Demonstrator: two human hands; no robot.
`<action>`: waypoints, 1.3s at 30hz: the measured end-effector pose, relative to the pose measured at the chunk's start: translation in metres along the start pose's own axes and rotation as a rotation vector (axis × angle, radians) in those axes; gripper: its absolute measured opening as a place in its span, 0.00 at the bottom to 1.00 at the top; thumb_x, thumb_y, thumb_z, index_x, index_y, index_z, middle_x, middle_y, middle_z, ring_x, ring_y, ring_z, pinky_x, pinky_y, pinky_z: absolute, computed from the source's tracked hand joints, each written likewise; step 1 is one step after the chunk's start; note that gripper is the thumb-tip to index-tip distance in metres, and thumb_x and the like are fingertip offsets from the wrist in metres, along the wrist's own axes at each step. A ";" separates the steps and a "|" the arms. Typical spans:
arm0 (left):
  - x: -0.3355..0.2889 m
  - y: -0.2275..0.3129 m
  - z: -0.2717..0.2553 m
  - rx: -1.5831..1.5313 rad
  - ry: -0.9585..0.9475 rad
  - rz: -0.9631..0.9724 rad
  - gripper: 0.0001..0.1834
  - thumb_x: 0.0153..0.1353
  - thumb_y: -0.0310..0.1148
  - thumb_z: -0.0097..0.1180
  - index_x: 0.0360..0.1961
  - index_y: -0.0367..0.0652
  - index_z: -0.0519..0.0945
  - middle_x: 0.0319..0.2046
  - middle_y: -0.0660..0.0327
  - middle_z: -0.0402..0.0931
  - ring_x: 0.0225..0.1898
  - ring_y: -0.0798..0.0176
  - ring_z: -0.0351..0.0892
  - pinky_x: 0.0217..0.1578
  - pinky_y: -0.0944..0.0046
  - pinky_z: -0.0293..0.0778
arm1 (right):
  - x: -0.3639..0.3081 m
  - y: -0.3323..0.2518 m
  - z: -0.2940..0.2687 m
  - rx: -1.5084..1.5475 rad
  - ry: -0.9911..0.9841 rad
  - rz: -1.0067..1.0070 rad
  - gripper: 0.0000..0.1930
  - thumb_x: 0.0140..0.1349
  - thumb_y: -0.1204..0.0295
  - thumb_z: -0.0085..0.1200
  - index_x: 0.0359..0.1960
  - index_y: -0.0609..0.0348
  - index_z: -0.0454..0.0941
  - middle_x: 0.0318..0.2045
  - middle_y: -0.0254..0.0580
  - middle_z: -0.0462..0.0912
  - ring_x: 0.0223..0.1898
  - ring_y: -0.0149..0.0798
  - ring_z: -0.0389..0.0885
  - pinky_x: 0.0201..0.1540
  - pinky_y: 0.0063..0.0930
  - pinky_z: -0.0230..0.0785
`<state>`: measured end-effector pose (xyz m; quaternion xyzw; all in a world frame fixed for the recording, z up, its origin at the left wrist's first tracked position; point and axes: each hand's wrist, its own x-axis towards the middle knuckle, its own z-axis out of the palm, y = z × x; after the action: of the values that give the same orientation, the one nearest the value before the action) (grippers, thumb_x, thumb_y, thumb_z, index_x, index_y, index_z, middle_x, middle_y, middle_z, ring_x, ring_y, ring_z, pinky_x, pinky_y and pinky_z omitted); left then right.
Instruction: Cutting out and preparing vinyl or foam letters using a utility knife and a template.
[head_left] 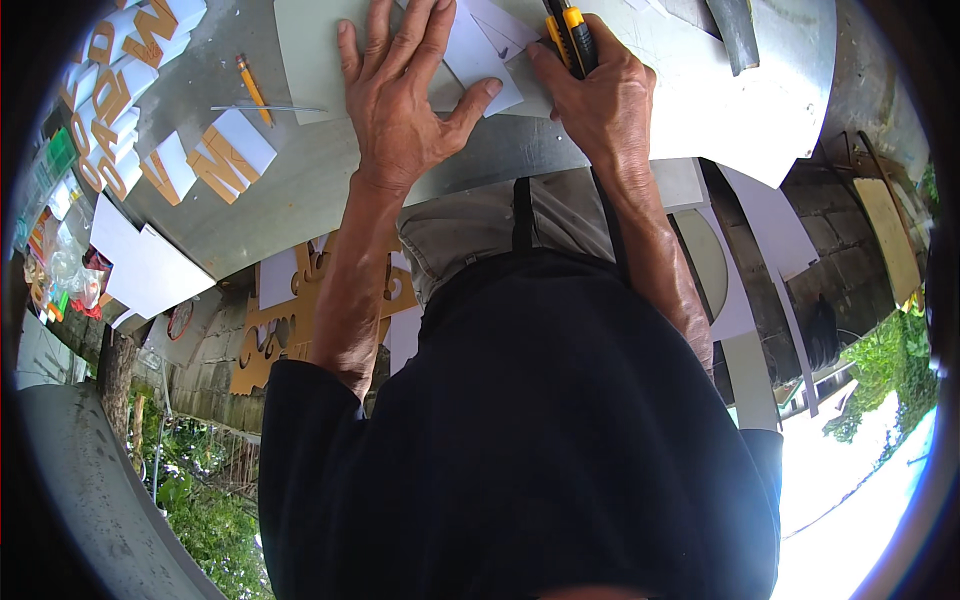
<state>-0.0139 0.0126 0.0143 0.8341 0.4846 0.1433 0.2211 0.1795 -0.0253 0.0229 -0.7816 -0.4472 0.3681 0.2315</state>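
My left hand [405, 115] lies flat with its fingers spread, its thumb pressing on a small white piece of sheet [468, 62] with pencil lines on it. Under that piece is a larger pale sheet [312, 58] on the table. Closed around a yellow and black utility knife [573, 40], my right hand [612, 108] rests just right of the white piece. The knife's upper end is cut off by the picture's top edge, and I cannot make out its blade.
Left on the metal table [300, 185] lie a yellow pencil [252, 88], a thin rod [268, 108] and several thick white letters with brown faces [232, 160]. A white offcut [150, 262] sticks out at the left edge. Brown cut-out sheets [262, 350] stand below the table.
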 end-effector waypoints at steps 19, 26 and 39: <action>-0.009 -0.018 0.025 -0.069 0.134 0.079 0.42 0.55 0.55 0.71 0.66 0.42 0.77 0.70 0.58 0.70 0.75 0.41 0.58 0.72 0.30 0.41 | -0.001 -0.001 0.000 0.007 -0.009 0.018 0.14 0.62 0.59 0.65 0.40 0.55 0.83 0.19 0.44 0.83 0.24 0.47 0.87 0.30 0.41 0.78; -0.008 -0.017 0.024 -0.064 0.145 0.090 0.42 0.55 0.56 0.71 0.66 0.41 0.77 0.70 0.58 0.70 0.75 0.41 0.58 0.72 0.30 0.42 | 0.000 -0.002 0.001 -0.068 0.020 -0.041 0.14 0.62 0.59 0.65 0.40 0.54 0.82 0.19 0.44 0.83 0.24 0.48 0.87 0.30 0.42 0.78; -0.008 -0.017 0.024 -0.100 0.158 0.084 0.42 0.52 0.52 0.75 0.65 0.42 0.78 0.69 0.58 0.71 0.74 0.41 0.59 0.71 0.30 0.43 | -0.001 -0.001 0.000 -0.109 0.018 -0.042 0.15 0.61 0.58 0.65 0.43 0.53 0.83 0.22 0.47 0.85 0.27 0.50 0.89 0.31 0.43 0.80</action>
<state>-0.0193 0.0077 -0.0148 0.8277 0.4574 0.2415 0.2175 0.1785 -0.0252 0.0239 -0.7867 -0.4810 0.3311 0.2002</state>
